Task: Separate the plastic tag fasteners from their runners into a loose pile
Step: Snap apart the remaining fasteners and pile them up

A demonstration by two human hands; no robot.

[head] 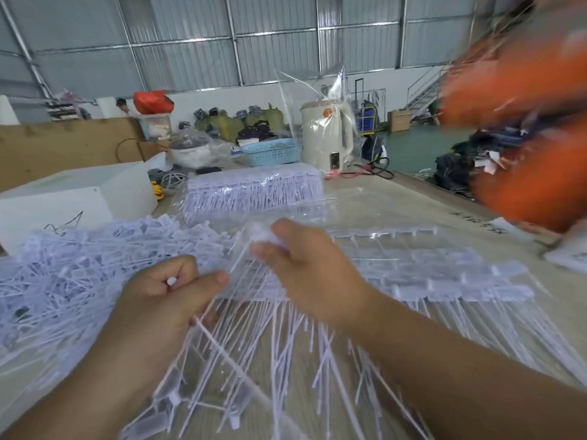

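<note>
I am curling my left hand (165, 290) into a fist around a white plastic runner (203, 315), whose stub end is poking out between my knuckles and thumb. My right hand (305, 268) is pinching a clump of tag fasteners (263, 238) between thumb and fingertips, just beyond and to the right of my left hand, with the two hands nearly touching. Thin white strands are fanning out from under both hands toward the near edge of the table (413, 192), some of them ending in flat tag heads by my left wrist. The loose pile (79, 265) of separated fasteners is lying along the left side of the table, right beside my left hand. To the right of my right hand, rows of fasteners still joined to their runners (444, 274) are lying flat, reaching toward the right edge. Farther back in the middle of the table, a clear bag of unseparated fasteners (254, 188) is sitting well beyond my hands. A white box (79, 192) is standing at the far left, and a cream kettle wrapped in clear plastic (327, 131) near the far edge. A blurred orange shape (514, 90) is filling the upper right; I cannot tell what it is.
</note>
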